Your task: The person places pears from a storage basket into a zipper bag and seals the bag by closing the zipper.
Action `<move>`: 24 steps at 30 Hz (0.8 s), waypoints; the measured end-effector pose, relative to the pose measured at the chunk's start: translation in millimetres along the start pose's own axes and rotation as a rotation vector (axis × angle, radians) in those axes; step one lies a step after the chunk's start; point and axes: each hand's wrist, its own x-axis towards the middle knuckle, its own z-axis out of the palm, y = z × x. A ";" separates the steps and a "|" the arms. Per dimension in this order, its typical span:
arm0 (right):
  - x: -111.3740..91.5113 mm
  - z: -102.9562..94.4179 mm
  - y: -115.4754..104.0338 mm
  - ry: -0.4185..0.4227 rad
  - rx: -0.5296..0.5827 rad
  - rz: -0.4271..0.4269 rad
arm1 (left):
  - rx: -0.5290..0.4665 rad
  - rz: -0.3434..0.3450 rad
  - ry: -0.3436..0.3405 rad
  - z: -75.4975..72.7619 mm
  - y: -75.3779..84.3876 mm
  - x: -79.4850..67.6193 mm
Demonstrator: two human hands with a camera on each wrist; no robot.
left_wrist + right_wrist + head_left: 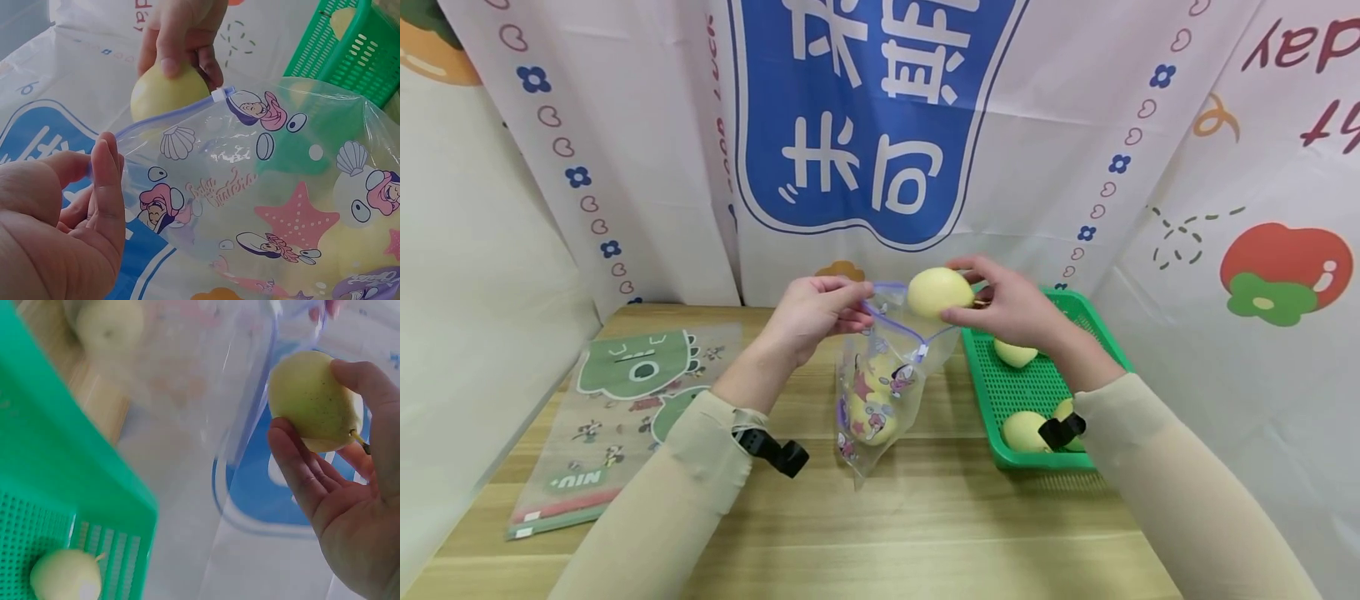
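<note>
Pear in the right hand, held just above the mouth of the zip bag, so I take the step in hand to be loading fruit into the bag. The fingers and thumb of that hand curl round the yellow fruit, stem end toward the palm as the right wrist view shows it. The left hand pinches the near lip of the bag by its purple zip strip and holds it up, so the mouth gapes toward the fruit. At least one pear already lies low in the bag, well below both grips.

The next move, as I judge it, calls for lowering the fruit straight through the opening while the pinch keeps the lip taut; the white slider sits at the edge of the mouth right by the pear and could snag it.

Just beyond the right hand stands a green basket with more pears in it. Well away from the left hand, flat printed bags lie on the wooden table.
</note>
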 end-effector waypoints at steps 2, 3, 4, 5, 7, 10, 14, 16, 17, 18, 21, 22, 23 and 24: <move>0.9 5.5 -7.5 -0.040 -0.002 -0.044 | -0.001 0.002 0.004 0.3 0.4 -0.2; 1.2 8.1 -10.8 -0.059 -0.003 -0.066 | -0.003 0.003 0.006 0.4 0.5 -0.3; 1.5 10.5 -13.5 -0.076 -0.009 -0.086 | -0.005 0.004 0.008 0.6 0.6 -0.3; 1.8 12.8 -15.7 -0.088 -0.019 -0.102 | -0.008 0.004 0.010 0.7 0.7 -0.5; 1.9 16.7 -18.9 -0.108 -0.039 -0.120 | -0.016 0.007 0.013 1.0 0.8 -0.7; 1.7 20.9 -21.4 -0.137 -0.051 -0.117 | -0.026 0.011 0.014 1.2 1.0 -1.0; -0.2 21.0 -22.8 -0.135 -0.069 -0.080 | -0.037 0.029 0.019 1.7 2.0 -1.5; -1.0 19.4 -22.6 -0.118 -0.085 -0.066 | -0.041 0.038 0.023 2.0 2.6 -1.5; -1.3 18.6 -22.3 -0.109 -0.091 -0.065 | -0.042 0.042 0.024 2.2 2.9 -1.7; -1.3 17.9 -21.2 -0.101 -0.097 -0.068 | -0.043 0.045 0.025 2.5 3.0 -1.7; -2.7 15.8 -19.9 -0.084 -0.096 -0.071 | -0.038 0.042 0.021 2.3 2.5 -1.8; -3.1 15.3 -19.5 -0.083 -0.093 -0.072 | -0.035 0.041 0.018 2.2 2.0 -1.8; -3.6 14.8 -19.1 -0.080 -0.093 -0.076 | -0.031 0.040 0.015 2.2 1.8 -1.8; -3.9 14.5 -18.3 -0.079 -0.094 -0.079 | -0.029 0.040 0.013 2.2 1.5 -1.9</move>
